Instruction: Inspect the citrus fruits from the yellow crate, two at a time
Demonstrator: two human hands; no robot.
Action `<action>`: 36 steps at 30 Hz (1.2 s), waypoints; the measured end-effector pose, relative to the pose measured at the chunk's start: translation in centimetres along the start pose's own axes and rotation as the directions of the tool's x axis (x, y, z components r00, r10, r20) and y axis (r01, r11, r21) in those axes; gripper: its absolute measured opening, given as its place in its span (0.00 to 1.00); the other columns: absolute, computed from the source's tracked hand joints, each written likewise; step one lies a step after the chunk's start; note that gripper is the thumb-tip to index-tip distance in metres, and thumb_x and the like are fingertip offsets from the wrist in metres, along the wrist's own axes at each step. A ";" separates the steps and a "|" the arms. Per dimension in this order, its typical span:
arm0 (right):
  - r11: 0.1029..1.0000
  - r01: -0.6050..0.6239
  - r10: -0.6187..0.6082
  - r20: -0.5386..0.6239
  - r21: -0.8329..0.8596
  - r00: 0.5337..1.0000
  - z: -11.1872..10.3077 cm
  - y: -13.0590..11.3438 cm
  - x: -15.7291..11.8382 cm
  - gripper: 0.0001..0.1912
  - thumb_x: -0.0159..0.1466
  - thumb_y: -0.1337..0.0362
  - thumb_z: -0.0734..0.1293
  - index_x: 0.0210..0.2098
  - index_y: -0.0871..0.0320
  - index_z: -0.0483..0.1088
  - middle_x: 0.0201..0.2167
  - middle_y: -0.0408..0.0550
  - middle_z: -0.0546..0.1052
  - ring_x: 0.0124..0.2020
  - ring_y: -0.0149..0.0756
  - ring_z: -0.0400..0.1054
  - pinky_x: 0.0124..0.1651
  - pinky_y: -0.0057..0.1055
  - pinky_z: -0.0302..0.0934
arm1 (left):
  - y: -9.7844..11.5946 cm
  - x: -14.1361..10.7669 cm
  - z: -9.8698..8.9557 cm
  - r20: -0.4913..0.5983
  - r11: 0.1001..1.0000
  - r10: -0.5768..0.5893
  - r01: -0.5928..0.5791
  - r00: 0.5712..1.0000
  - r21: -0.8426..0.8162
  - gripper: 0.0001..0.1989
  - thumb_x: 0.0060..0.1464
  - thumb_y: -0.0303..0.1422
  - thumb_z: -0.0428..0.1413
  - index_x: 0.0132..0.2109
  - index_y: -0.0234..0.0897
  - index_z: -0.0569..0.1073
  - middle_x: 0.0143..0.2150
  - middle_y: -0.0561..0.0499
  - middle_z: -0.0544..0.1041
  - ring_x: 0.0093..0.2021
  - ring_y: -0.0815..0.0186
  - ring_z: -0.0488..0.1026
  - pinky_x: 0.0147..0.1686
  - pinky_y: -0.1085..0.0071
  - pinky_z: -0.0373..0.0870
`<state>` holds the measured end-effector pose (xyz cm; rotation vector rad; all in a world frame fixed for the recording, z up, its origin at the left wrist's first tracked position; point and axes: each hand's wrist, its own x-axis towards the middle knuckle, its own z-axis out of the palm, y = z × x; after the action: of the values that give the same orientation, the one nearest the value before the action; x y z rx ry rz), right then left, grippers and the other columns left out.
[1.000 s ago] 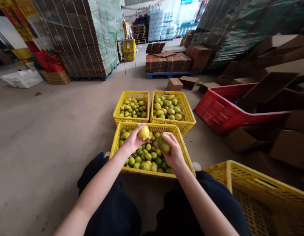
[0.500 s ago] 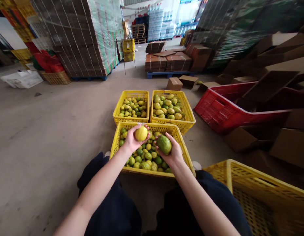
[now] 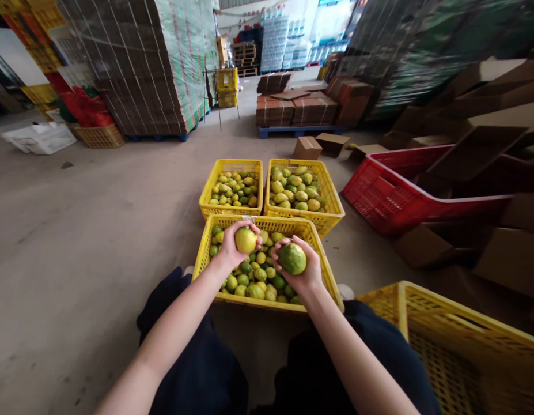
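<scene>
A yellow lemon (image 3: 246,240) rests in my left hand (image 3: 230,249), its fingers curled around the far side. My right hand (image 3: 310,271) is wrapped around a larger green lemon (image 3: 291,259), with the palm turned up. Both hands hover above the near yellow crate (image 3: 327,265), apart from each other. Inside that crate lie many green and yellow lemons (image 3: 255,291), some hidden by my hands and forearms.
Beyond stand two yellow crates of lemons, one at left (image 3: 201,199) and one at right (image 3: 336,204). A red crate (image 3: 379,190) with cardboard lies at right. Another yellow crate (image 3: 402,305) is by my right leg. Flattened cartons (image 3: 314,109) sit on a blue pallet.
Both lemons have turned slightly in my hands. The green one now shows a paler patch and sits a little further right; the yellow one has shifted slightly left and down.
</scene>
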<state>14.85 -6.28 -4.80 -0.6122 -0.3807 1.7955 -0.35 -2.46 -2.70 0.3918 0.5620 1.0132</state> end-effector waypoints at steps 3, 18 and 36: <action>1.000 0.003 -0.003 -0.004 -0.007 1.000 0.1 0.0 0.0 0.08 0.51 0.62 0.65 0.22 0.62 0.71 0.21 0.48 0.74 0.20 0.35 0.68 0.15 0.26 0.57 | 0.1 0.0 -0.1 -0.007 1.000 0.000 0.000 1.000 -0.023 0.06 0.44 0.30 0.53 0.23 0.32 0.68 0.22 0.53 0.69 0.20 0.70 0.68 0.19 0.75 0.63; 0.990 0.098 -0.076 -0.204 0.102 0.976 0.0 0.1 0.4 0.10 0.52 0.65 0.66 0.33 0.61 0.71 0.30 0.50 0.77 0.30 0.38 0.72 0.25 0.27 0.66 | -0.1 0.7 0.0 -0.237 0.982 -0.037 -0.009 0.971 -0.191 0.05 0.49 0.31 0.53 0.32 0.31 0.69 0.26 0.48 0.72 0.28 0.66 0.73 0.27 0.71 0.73; 0.990 -0.105 0.125 -0.252 0.090 0.960 -0.7 0.8 1.6 0.10 0.59 0.62 0.60 0.29 0.60 0.70 0.25 0.51 0.78 0.23 0.36 0.72 0.27 0.32 0.69 | -1.2 1.6 -0.2 -0.183 0.992 -0.124 0.123 0.975 -0.019 0.16 0.54 0.41 0.51 0.33 0.29 0.71 0.26 0.45 0.74 0.26 0.66 0.73 0.23 0.74 0.70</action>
<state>14.26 -5.01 -6.15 -0.8171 -0.1012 1.8031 0.97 -1.58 -3.92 0.2546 0.7397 0.9362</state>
